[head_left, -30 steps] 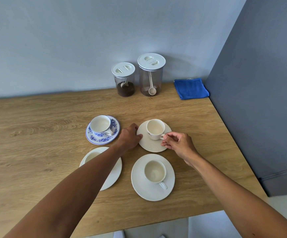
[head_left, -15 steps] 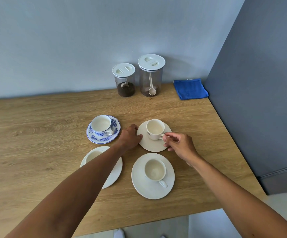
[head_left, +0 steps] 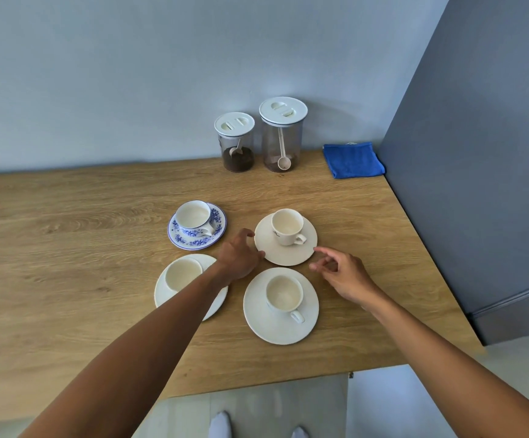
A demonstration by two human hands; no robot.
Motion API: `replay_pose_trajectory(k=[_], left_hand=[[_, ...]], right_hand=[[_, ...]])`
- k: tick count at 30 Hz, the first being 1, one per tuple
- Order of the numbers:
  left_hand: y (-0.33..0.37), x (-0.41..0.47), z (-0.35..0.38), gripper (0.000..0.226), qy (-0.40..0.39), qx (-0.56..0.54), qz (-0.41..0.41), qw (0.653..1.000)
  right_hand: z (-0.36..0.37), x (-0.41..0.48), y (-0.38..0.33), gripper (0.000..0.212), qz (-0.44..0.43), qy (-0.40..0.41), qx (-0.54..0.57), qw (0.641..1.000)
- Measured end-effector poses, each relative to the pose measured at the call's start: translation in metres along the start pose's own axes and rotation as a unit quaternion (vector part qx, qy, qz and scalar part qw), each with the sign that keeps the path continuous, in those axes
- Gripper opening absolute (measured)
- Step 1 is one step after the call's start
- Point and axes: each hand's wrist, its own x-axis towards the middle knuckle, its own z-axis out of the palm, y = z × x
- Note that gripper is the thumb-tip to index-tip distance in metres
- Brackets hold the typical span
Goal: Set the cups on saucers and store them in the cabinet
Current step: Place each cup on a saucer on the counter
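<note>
Several cups stand on saucers on the wooden counter (head_left: 67,248). A blue-patterned cup (head_left: 193,218) rests on its matching saucer (head_left: 217,240). A cream cup (head_left: 288,227) stands on a plain saucer (head_left: 288,257) at the back right. My left hand (head_left: 239,254) touches that saucer's left rim. My right hand (head_left: 342,273) hovers open just right of it, fingers apart and holding nothing. A white cup (head_left: 283,295) stands on the near saucer (head_left: 276,330). Another cup (head_left: 182,275) on a saucer (head_left: 162,295) is partly hidden by my left forearm.
Two lidded clear jars (head_left: 238,143) (head_left: 283,137) with scoops stand by the back wall. A folded blue cloth (head_left: 353,161) lies in the back right corner. A tall grey panel (head_left: 478,153) borders the counter's right side. The counter's front edge (head_left: 257,382) lies below.
My right hand has let go of the cream cup's handle and drawn back to the right, fingers now apart. My left hand stays at the saucer's rim.
</note>
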Motion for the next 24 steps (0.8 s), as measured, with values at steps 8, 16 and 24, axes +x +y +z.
replay_pose_trajectory(k=[8,16,24], left_hand=[[-0.011,-0.036,0.010,0.046,0.022,0.006,0.062,0.998],[-0.037,-0.067,0.025,0.053,-0.004,0.056,0.071,0.996],[-0.044,-0.083,0.030,0.067,-0.027,0.079,0.057,0.995]], right_hand=[[0.004,-0.030,0.005,0.050,-0.008,-0.045,-0.039,0.998],[0.017,-0.046,0.005,0.061,-0.021,-0.097,-0.077,0.992],[0.025,-0.051,0.006,0.083,-0.002,-0.112,-0.104,0.988]])
